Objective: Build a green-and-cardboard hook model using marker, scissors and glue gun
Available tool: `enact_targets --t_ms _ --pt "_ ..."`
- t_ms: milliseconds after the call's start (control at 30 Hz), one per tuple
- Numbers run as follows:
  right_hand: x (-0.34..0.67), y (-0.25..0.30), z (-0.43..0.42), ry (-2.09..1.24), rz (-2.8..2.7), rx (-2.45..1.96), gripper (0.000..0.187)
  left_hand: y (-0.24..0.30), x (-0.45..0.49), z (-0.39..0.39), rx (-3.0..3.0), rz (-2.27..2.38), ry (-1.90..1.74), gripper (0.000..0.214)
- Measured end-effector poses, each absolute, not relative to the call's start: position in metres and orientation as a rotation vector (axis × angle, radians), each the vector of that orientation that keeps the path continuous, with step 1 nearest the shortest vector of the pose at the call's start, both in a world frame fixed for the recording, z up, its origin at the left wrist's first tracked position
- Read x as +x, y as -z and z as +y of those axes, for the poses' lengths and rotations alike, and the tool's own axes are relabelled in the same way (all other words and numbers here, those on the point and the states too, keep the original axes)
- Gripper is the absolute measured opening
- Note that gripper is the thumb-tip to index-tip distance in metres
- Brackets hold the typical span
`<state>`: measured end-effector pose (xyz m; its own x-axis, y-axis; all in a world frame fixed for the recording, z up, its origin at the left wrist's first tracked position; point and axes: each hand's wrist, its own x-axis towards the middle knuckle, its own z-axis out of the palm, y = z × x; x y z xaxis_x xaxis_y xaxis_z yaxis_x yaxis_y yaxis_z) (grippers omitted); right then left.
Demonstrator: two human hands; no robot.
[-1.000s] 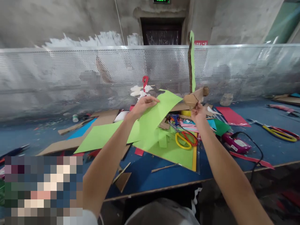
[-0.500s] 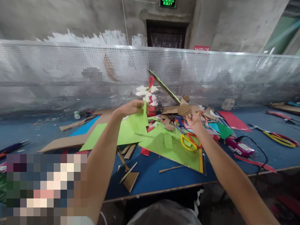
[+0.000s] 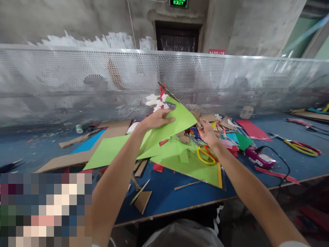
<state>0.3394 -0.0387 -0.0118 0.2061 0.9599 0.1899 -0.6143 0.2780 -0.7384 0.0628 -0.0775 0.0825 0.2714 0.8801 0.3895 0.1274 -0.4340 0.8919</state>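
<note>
My left hand [image 3: 156,120] is closed on the upper edge of a light green paper sheet [image 3: 180,121], holding it lifted and tilted over the blue table [image 3: 164,192]. My right hand [image 3: 207,132] is closed in a pinch just right of the sheet's tip, above a pile of cardboard scraps [image 3: 203,120]; what it grips is too small to name. A long thin cardboard strip [image 3: 168,92] slants up behind the sheet. Yellow and red scissors [image 3: 207,154] lie just below my right wrist on a green board [image 3: 192,168].
A perforated metal screen [image 3: 77,85] runs along the table's far side. A pink glue gun [image 3: 258,158] with a black cord lies at the right, a red sheet [image 3: 250,129] and more scissors [image 3: 302,147] beyond it. Cardboard and green sheets [image 3: 108,152] cover the left.
The tall green and cardboard piece has dropped from upright to low and slanted. My left hand swung the green sheet down, then back up. My right hand moved lower, toward the scraps.
</note>
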Motion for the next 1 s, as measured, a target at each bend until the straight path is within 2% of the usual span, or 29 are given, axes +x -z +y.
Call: enact_targets --t_ms 133,267,567,867,1000 --pt "0.338 0.012 -0.042 -1.283 -0.68 -0.615 0.026 -0.084 0.069 -0.082 1.937 0.996 -1.101 0.023" --pt "0.341 0.012 -0.042 -1.344 -0.653 -0.615 0.02 -0.08 0.067 -0.085 1.896 0.855 -1.073 0.02" --pt "0.344 0.005 -0.047 -1.452 -0.645 -0.574 0.015 -0.058 0.045 -0.059 1.483 0.716 -1.243 0.052" --pt "0.338 0.005 -0.052 -1.522 -0.746 -0.571 0.013 -0.033 0.018 -0.07 1.346 0.788 -1.193 0.033" --pt "0.338 0.004 -0.053 -1.523 -0.814 -0.555 0.013 -0.027 0.031 -0.09 1.289 0.815 -1.243 0.044"
